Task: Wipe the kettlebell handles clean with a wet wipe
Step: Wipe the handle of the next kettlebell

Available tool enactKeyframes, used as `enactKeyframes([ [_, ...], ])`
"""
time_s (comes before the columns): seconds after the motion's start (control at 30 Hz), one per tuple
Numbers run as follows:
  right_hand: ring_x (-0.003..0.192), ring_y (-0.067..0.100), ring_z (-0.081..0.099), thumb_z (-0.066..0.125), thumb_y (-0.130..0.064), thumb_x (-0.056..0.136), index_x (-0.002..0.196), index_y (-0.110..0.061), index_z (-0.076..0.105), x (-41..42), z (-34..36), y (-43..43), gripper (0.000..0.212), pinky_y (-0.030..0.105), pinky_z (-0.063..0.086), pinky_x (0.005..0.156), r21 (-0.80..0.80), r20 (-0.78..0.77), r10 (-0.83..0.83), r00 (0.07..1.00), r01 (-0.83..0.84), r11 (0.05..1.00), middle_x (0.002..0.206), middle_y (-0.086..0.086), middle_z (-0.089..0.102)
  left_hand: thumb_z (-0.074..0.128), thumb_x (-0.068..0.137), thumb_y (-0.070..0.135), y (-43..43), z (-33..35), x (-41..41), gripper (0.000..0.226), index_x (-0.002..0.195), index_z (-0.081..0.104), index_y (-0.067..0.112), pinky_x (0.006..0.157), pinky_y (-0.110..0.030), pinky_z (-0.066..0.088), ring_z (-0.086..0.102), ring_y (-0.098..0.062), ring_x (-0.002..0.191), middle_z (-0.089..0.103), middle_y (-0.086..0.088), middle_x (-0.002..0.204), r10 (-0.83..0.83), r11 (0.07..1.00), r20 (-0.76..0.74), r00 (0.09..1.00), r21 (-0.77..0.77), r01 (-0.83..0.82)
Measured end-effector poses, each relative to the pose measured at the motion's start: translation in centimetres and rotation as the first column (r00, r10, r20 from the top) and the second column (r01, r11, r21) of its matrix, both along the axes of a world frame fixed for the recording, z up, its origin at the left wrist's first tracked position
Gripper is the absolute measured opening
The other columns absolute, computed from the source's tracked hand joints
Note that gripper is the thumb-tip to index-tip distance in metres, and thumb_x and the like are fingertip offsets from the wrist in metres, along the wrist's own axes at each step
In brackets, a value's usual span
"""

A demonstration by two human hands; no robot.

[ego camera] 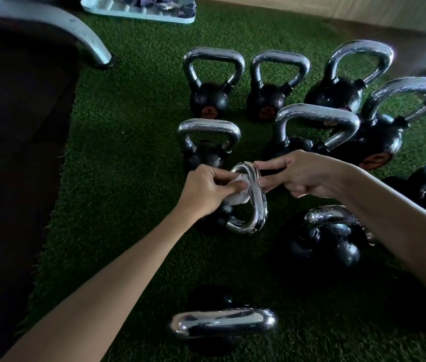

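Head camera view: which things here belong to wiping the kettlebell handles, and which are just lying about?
In the job: wet wipe, left hand gripping it, right hand pinching the chrome handle, other kettlebells.
Lying about: grey machine leg, pale tray, dark mat.

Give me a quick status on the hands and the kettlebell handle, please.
Left hand grips wet wipe against chrome handle. Right hand pinches handle top. Nothing blocking.

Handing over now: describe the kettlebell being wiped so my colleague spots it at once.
On the green turf mat, find the kettlebell cluster's middle. The kettlebell there has the left hand holding a white wet wipe against its handle and the right hand pinching the handle's top. It alone is being touched.
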State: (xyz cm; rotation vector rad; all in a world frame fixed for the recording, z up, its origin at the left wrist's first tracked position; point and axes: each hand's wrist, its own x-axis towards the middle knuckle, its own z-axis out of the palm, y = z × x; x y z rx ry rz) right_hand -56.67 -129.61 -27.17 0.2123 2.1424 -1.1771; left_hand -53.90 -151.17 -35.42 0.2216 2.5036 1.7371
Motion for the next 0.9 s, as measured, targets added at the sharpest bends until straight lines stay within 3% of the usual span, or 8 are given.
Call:
enactKeyframes([
  [0.17, 0.032, 0.004, 0.028, 0.077, -0.016, 0.085, 0.132, -0.029, 0.065, -0.3, 0.0, 0.1, 0.05, 0.017, 0.03, 0.042, -0.017, 0.02, 0.031, 0.999, -0.03, 0.999, 0.1, 0.014, 0.079, 0.085, 0.08, 0.033, 0.2, 0.9, 0.1, 0.028, 0.105, 0.081, 0.022, 0.079, -0.005, 0.049, 0.069, 0.008, 0.09, 0.078, 0.012, 0.097, 0.073, 0.996, -0.013, 0.997, 0.058, -0.073],
  [0.27, 0.032, 0.004, 0.028, 0.076, -0.014, 0.086, 0.129, -0.028, 0.066, -0.5, 0.1, 0.0, 0.046, 0.016, 0.031, 0.041, -0.006, 0.018, 0.029, 0.999, -0.029, 1.0, 0.098, 0.016, 0.078, 0.086, 0.078, 0.032, 0.4, 1.0, 1.7, 0.031, 0.106, 0.081, 0.02, 0.077, -0.009, 0.053, 0.071, 0.006, 0.088, 0.078, 0.012, 0.097, 0.022, 0.997, -0.025, 0.999, 0.072, -0.02],
  [0.37, 0.032, 0.004, 0.028, 0.077, -0.013, 0.086, 0.128, -0.027, 0.067, -0.5, 0.0, 0.3, 0.046, 0.017, 0.032, 0.041, 0.005, 0.023, 0.017, 1.0, -0.017, 1.0, 0.096, 0.017, 0.078, 0.087, 0.075, 0.035, 0.8, 0.4, 4.1, 0.033, 0.105, 0.081, 0.021, 0.078, -0.023, 0.06, 0.073, 0.003, 0.088, 0.078, 0.012, 0.1, -0.065, 0.998, -0.083, 0.994, 0.018, 0.067],
  [0.53, 0.031, 0.004, 0.03, 0.075, -0.011, 0.086, 0.125, -0.027, 0.067, -0.4, 0.1, 0.2, 0.043, 0.016, 0.032, 0.041, -0.011, 0.033, 0.007, 0.999, -0.006, 1.0, 0.095, 0.019, 0.078, 0.088, 0.075, 0.029, 1.2, 0.9, 4.5, 0.031, 0.103, 0.081, 0.018, 0.081, -0.022, 0.06, 0.071, 0.007, 0.089, 0.078, 0.009, 0.101, -0.056, 0.998, -0.19, 0.98, -0.018, 0.053],
  [0.7, 0.032, 0.004, 0.026, 0.075, -0.01, 0.086, 0.119, -0.027, 0.07, -0.4, 0.4, -0.1, 0.038, 0.016, 0.034, 0.04, 0.011, 0.03, 0.006, 1.0, -0.007, 1.0, 0.094, 0.018, 0.078, 0.083, 0.081, 0.026, 0.2, -0.4, 6.5, 0.022, 0.102, 0.081, 0.02, 0.073, -0.025, 0.059, 0.071, 0.003, 0.085, 0.078, 0.012, 0.097, -0.193, 0.979, -0.36, 0.913, -0.138, 0.152],
  [0.9, 0.034, 0.004, 0.027, 0.077, -0.013, 0.084, 0.118, -0.029, 0.072, 0.0, 0.5, -0.8, 0.038, 0.017, 0.032, 0.041, 0.013, 0.024, 0.009, 1.0, -0.01, 1.0, 0.092, 0.017, 0.078, 0.065, 0.087, 0.034, -1.0, -1.0, 7.0, 0.028, 0.11, 0.079, 0.026, 0.083, -0.018, 0.053, 0.067, -0.003, 0.089, 0.076, 0.012, 0.102, -0.319, 0.916, -0.446, 0.836, -0.372, 0.151],
])
